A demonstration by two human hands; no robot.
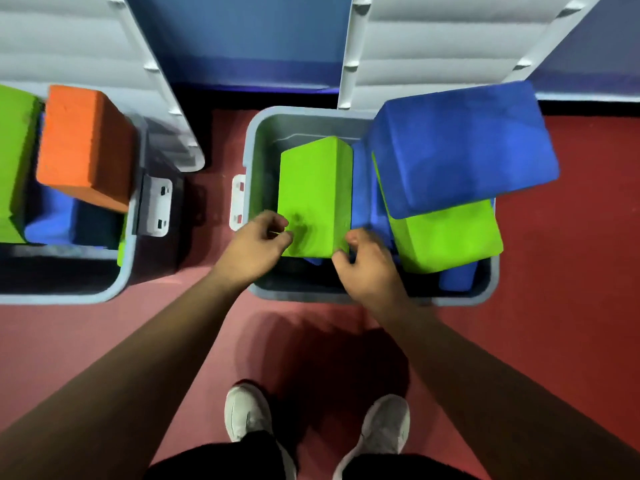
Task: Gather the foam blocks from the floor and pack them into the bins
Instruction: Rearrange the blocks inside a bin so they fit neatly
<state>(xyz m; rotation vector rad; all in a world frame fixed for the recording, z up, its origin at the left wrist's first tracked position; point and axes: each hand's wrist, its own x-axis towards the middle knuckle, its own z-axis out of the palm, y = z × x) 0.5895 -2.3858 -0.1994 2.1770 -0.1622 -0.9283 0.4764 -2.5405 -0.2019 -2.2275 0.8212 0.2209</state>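
Note:
A green foam block [315, 188] stands tilted in the left half of the grey bin [252, 140] in front of me. My left hand [259, 244] grips its near left corner with curled fingers. My right hand [363, 261] curls round its near right corner. On the bin's right side a large blue block [460, 147] lies on top of a second green block [446, 237], sticking out over the rim. More blue foam shows underneath them.
A second grey bin [128, 265] at the left holds an orange block [86, 143], a green block [17, 161] and blue foam [52, 220]. Both bins' white lids [433, 39] stand open behind them. My shoes [247, 410] are on the red floor [571, 271].

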